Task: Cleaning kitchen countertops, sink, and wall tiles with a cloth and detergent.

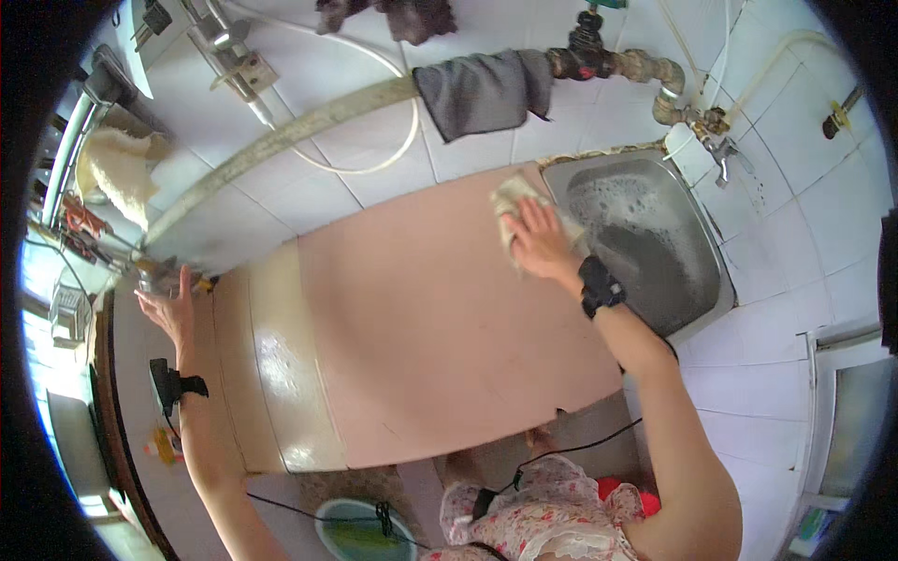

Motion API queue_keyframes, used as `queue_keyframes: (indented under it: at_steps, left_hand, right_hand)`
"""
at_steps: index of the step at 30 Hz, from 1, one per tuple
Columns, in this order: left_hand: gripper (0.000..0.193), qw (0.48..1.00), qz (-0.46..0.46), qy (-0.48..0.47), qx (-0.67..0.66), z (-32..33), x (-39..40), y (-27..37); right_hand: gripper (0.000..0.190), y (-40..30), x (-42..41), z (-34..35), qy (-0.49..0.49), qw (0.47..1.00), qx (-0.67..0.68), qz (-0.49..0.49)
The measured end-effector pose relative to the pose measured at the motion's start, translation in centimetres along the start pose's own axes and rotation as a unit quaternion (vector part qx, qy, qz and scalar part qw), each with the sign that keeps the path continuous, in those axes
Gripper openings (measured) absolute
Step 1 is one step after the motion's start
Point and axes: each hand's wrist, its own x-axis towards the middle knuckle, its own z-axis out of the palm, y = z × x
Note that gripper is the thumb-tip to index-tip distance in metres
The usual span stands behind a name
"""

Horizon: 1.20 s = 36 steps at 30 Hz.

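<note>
My right hand (541, 238) is pressed over a pale, crumpled cloth (515, 193), with the palm down. Both are at the back right of a pink countertop board (435, 308), close to the left rim of a stainless steel sink (715, 259). Soapy water (624, 217) with foam stands in that sink. Far to the left, my left hand (170, 312) is raised with thumb and fingers apart, near a small, blurred fitting (165, 273) by the wall. Whether the fingertips touch that fitting is unclear. A black band (602, 286) circles my right wrist.
A grey cloth (484, 95) hangs over the wall pipe (280, 140). At the sink's back right is a metal tap (722, 158). Cream tiles (280, 350) adjoin the board on the left. A basin (365, 529) stands below, and a black cable (575, 449) crosses before my body.
</note>
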Motion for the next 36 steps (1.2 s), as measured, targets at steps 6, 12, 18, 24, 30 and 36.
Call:
queue_keyframes:
  at_steps: [6,12,18,24,30,36]
  left_hand:
    - [0.087,0.992,0.031,-0.019,-0.117,-3.3,-12.0,7.7]
    - [0.074,0.95,0.094,-0.231,-0.187,-9.3,-26.0,20.9]
    - [0.068,0.907,0.193,-0.324,-0.186,-13.7,-32.9,27.0]
    - [0.063,0.908,0.15,-0.337,-0.2,-13.0,-32.8,29.0]
    - [0.057,0.916,0.107,-0.347,-0.171,-11.5,-31.2,26.5]
    - [0.058,0.916,0.045,-0.373,-0.139,-11.2,-29.8,21.8]
  right_hand:
    - [0.037,-9.6,-9.5,-4.0,-0.035,0.963,0.191,-0.187]
    - [0.035,-5.4,-19.4,-8.3,-0.05,0.94,0.263,-0.212]
    - [0.035,0.8,-18.3,-7.0,0.034,0.979,0.199,-0.031]
    - [0.037,-1.0,-15.8,-6.1,0.032,0.988,0.149,-0.013]
    - [0.037,-1.7,-10.9,-3.8,-0.005,0.94,0.335,0.07]
    - [0.047,0.5,1.6,-6.0,0.186,0.254,0.884,0.346]
